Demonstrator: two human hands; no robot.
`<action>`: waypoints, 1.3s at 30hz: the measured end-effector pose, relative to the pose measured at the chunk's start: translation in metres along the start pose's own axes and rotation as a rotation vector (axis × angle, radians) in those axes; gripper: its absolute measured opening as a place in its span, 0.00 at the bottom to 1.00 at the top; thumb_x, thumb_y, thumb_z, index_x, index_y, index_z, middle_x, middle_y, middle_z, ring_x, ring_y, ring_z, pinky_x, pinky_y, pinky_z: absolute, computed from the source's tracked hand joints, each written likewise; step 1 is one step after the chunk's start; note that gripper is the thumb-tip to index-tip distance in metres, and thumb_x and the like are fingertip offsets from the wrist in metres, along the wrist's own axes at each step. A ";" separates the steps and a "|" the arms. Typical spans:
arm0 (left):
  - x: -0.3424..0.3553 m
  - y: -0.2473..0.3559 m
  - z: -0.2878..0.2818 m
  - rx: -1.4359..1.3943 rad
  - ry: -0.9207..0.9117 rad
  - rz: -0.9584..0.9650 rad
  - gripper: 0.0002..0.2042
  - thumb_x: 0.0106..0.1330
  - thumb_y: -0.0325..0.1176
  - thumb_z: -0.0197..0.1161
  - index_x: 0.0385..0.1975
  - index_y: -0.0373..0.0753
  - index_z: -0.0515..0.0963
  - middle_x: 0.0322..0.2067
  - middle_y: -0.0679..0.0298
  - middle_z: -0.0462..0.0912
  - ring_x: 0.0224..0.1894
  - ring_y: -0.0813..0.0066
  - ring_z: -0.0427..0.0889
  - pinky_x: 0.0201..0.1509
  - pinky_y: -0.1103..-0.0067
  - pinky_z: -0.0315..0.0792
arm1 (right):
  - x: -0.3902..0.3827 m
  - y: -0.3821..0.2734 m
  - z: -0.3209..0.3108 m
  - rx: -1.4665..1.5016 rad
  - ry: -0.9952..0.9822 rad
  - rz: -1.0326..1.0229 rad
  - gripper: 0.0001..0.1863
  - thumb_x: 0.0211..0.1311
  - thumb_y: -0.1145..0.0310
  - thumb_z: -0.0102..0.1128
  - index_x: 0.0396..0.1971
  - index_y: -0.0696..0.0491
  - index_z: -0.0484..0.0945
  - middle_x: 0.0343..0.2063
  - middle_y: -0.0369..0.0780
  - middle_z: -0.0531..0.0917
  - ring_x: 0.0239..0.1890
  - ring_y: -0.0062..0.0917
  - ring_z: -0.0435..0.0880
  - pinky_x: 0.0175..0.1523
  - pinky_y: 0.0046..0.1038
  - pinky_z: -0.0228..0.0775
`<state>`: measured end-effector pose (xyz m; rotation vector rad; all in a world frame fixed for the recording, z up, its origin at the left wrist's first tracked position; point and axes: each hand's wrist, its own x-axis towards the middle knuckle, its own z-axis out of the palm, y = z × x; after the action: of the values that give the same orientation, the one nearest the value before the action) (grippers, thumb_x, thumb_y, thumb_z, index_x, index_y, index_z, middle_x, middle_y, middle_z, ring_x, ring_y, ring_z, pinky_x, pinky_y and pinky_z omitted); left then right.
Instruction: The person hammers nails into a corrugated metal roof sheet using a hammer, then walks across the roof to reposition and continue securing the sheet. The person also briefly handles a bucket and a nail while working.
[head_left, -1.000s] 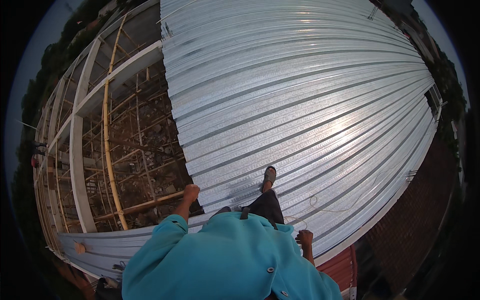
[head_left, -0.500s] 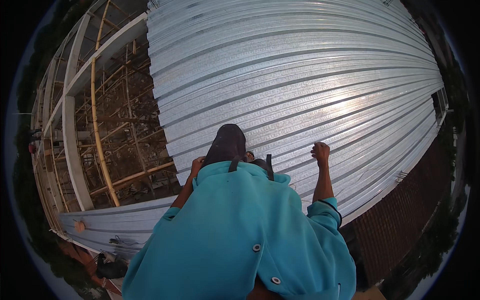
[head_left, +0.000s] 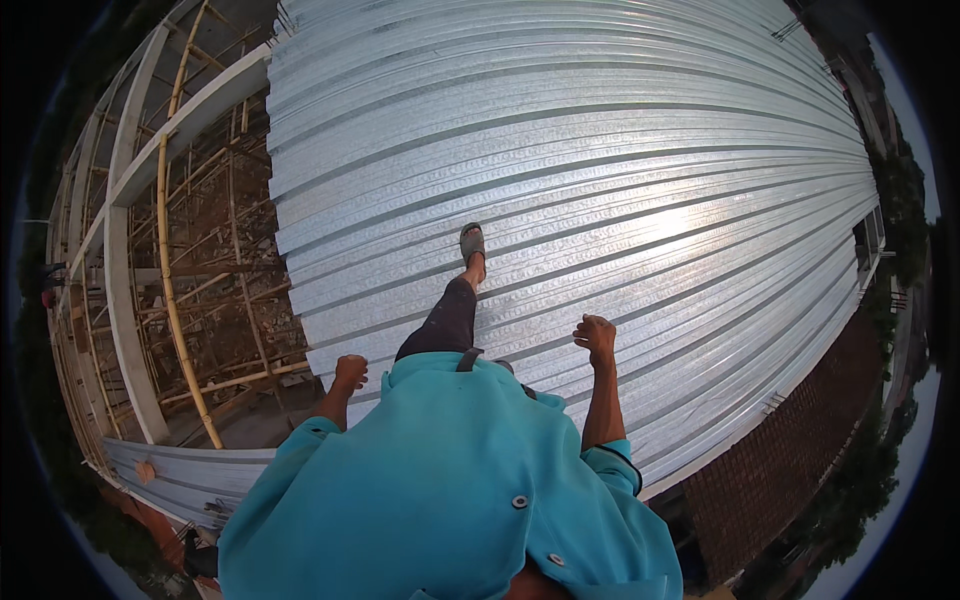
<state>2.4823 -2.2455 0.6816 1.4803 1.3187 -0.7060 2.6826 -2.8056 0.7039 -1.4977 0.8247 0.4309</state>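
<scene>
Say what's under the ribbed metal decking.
What lies directly under the ribbed metal decking is covered; past its left edge, bamboo poles and pale beams show.

glare whitens the metal sheeting (head_left: 570, 190), and fisheye distortion bends straight edges.

Metal decking (head_left: 560, 200) leaves room beyond the right grip (head_left: 596, 338), while bamboo poles (head_left: 170, 290) obstruct the left.

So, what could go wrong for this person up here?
A step too far left, past the edge of the ribbed metal sheeting, might mean a fall among the bamboo poles toward the rubble below. The uneven ribbed surface could catch the sandal. Neither the left hand nor the right hand holds any support, so a stumble may be hard to stop.
</scene>
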 end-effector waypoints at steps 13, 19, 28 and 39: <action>0.039 0.572 0.038 -0.126 -0.120 0.643 0.22 0.64 0.41 0.59 0.55 0.35 0.75 0.41 0.59 0.82 0.37 0.72 0.82 0.38 0.76 0.74 | 0.219 -0.261 0.137 -0.121 -0.155 -0.092 0.08 0.59 0.74 0.56 0.21 0.57 0.73 0.16 0.39 0.75 0.15 0.23 0.76 0.17 0.23 0.65; 0.040 0.702 0.044 -0.113 -0.098 0.634 0.23 0.63 0.42 0.60 0.55 0.35 0.75 0.41 0.61 0.82 0.37 0.72 0.82 0.38 0.76 0.73 | 0.296 -0.323 0.206 -0.249 -0.124 0.018 0.09 0.57 0.68 0.62 0.29 0.58 0.78 0.22 0.40 0.81 0.20 0.27 0.82 0.21 0.27 0.73; 0.137 0.877 0.071 -0.272 -0.158 0.566 0.20 0.63 0.41 0.63 0.52 0.37 0.77 0.41 0.61 0.83 0.37 0.71 0.82 0.39 0.74 0.75 | 0.549 -0.384 0.242 -1.029 -0.500 -0.376 0.10 0.52 0.70 0.66 0.26 0.62 0.79 0.22 0.45 0.82 0.24 0.33 0.84 0.22 0.42 0.72; 0.210 1.021 0.078 -0.039 0.057 0.478 0.27 0.62 0.43 0.63 0.58 0.33 0.73 0.55 0.46 0.77 0.57 0.54 0.77 0.61 0.67 0.70 | 0.761 -0.919 0.583 -0.656 -0.278 -0.375 0.10 0.60 0.67 0.59 0.25 0.60 0.78 0.21 0.41 0.81 0.21 0.25 0.82 0.20 0.28 0.72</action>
<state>3.5202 -2.1531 0.7611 1.7082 0.9569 -0.3269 3.9697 -2.4817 0.7372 -2.0847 0.1625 0.6440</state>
